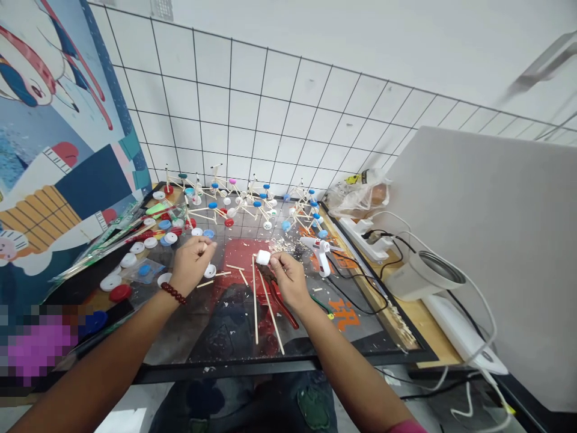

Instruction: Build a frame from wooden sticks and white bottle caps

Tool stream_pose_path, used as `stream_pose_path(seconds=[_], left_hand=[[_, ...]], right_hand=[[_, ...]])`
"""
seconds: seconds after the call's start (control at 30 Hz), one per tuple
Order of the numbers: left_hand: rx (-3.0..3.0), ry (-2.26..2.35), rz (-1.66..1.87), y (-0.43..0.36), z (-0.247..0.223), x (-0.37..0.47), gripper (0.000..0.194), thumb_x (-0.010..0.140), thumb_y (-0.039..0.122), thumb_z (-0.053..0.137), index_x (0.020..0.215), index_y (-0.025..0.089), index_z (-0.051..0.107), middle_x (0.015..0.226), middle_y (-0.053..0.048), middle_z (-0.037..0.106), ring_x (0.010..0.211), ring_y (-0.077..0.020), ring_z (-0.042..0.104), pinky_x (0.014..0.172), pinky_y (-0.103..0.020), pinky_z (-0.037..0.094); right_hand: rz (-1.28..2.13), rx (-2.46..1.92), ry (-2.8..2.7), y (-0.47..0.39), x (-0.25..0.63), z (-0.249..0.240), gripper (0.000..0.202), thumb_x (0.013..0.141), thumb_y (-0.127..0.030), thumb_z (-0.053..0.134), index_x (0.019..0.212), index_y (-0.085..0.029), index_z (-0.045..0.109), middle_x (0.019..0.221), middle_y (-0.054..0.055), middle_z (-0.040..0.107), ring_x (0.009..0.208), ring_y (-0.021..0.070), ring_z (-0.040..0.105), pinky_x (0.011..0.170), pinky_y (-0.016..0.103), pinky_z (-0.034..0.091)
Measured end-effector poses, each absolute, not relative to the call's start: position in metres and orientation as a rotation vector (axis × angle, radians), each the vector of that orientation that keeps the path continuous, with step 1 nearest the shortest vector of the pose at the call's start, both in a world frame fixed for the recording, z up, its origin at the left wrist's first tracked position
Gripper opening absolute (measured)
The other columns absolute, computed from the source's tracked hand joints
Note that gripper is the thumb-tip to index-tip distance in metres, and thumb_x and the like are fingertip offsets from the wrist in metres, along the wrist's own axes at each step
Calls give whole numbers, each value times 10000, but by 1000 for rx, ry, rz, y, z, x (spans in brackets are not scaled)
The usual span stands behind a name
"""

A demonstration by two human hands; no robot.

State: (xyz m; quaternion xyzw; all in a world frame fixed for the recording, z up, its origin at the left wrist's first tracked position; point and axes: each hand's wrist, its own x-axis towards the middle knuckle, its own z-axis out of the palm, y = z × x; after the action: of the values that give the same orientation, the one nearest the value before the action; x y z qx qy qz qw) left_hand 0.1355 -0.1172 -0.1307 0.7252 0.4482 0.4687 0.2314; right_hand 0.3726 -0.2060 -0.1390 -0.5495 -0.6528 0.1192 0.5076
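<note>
Right hand [292, 281] pinches small white rounded cap [263, 257] by red-handled metal pliers [287, 311]. Left hand [192, 264] well apart, fingers curled together (can't tell if gripping anything). White plastic glue gun [321, 255] beside right hand.

On my feed, a blue panel printed with cartoon figures [90, 180] fills the left. I see a black-lined grid [267, 90] across the upper middle, a crumpled clear plastic bag [356, 195] right of centre, and a large pale grey panel [491, 222] at right.
</note>
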Motion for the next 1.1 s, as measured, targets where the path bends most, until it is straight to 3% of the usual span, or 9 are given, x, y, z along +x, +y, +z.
stream_pose_path(seconds=[0.07,0.1,0.23,0.4,0.73,0.83,0.93,1.1], left_hand=[[1967,1117,1353,-123,-131,142,202,747,372,678,693,180,649,1094,-86,648,907,-198,634,768,-313,522],[1938,1066,1336,-127,-132,145,190,732,370,697,763,183,681,1114,-86,651,921,-201,640,781,-319,532],[1787,977,1113,-144,-137,158,225,794,400,654,775,186,721,818,-49,724,794,-196,667,748,-319,546],[1710,922,937,-155,-136,164,300,813,434,616,880,176,755,775,-44,746,681,-181,661,650,-292,544],[1629,1011,906,-158,-123,164,186,643,360,722,661,177,746,593,-16,691,533,-143,579,518,-236,453],[1498,1115,1015,-146,-125,157,196,614,352,745,679,167,743,564,-5,662,508,-126,549,497,-225,430],[1288,1149,1179,-131,-127,152,219,584,335,761,704,155,726,555,4,636,488,-105,516,477,-211,413],[1039,1106,1233,-121,-129,151,250,531,317,765,669,126,683,600,-28,649,482,-88,481,428,-195,355]], right_hand=[[267,-1318,-1586,-206,371,-139,244,948,-321,466,760,-207,573,723,9,597,711,167,550,668,273,394],[261,-1311,-1594,-206,371,-139,221,943,-306,476,778,-207,585,742,13,612,726,170,561,680,276,401],[240,-1294,-1642,-206,367,-142,171,940,-278,503,832,-214,619,789,24,652,772,182,589,728,295,423],[163,-1286,-1772,-208,362,-144,160,950,-250,499,855,-215,624,798,34,659,785,189,586,748,313,409],[94,-1309,-1874,-206,364,-142,106,945,-246,532,926,-203,627,829,31,691,796,181,599,778,317,389],[77,-1501,-1839,-211,370,-133,85,906,-251,605,968,-197,628,898,40,696,856,191,608,785,316,382],[1,-1721,-1886,-224,373,-127,25,868,-223,635,862,-198,638,896,33,684,902,206,598,806,325,360],[-18,-1951,-1966,-246,378,-140,126,901,-274,588,851,-197,675,918,48,659,888,191,589,789,304,366]])
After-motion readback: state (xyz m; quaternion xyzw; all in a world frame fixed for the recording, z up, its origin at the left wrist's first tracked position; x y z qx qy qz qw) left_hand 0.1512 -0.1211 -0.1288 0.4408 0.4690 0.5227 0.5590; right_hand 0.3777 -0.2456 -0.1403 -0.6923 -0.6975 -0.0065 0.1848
